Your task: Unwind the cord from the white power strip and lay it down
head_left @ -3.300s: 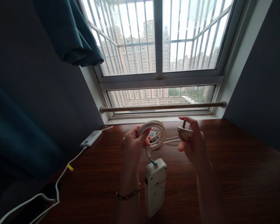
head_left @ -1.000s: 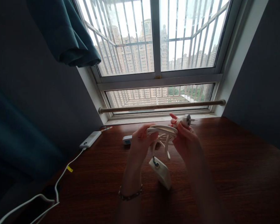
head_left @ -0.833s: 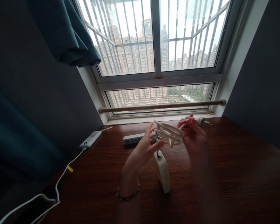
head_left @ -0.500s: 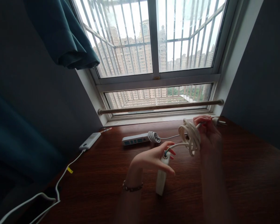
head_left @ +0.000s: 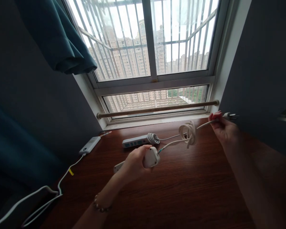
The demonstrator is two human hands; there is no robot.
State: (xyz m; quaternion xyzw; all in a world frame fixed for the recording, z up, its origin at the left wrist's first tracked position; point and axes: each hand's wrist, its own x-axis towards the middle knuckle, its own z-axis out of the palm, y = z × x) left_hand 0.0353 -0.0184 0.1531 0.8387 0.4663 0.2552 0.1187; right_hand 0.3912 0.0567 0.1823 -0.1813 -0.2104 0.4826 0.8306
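My left hand (head_left: 134,162) is wrapped round a white power strip (head_left: 151,157), gripping it near the end where its cord comes out. A bit of blue wire shows at that cord exit, and the far end of the strip sticks out behind my hand. From there the off-white cord (head_left: 188,133) runs to the right through a loose, looped bundle between my hands. My right hand (head_left: 225,128) pinches the cord just behind its plug (head_left: 227,116), whose metal prongs point right. The cord between the bundle and my right hand is fairly straight.
A second power strip (head_left: 135,142) with blue sockets and a coiled cord (head_left: 153,138) lies on the brown wooden table (head_left: 181,190). At left is a white device (head_left: 90,145) with a cable. Behind are a wooden rod (head_left: 157,110), the window and a blue curtain (head_left: 62,47).
My left hand has moved left and closed round the power strip, which has turned from near upright to slanting. My right hand has moved right with the plug, drawing the looped cord out.
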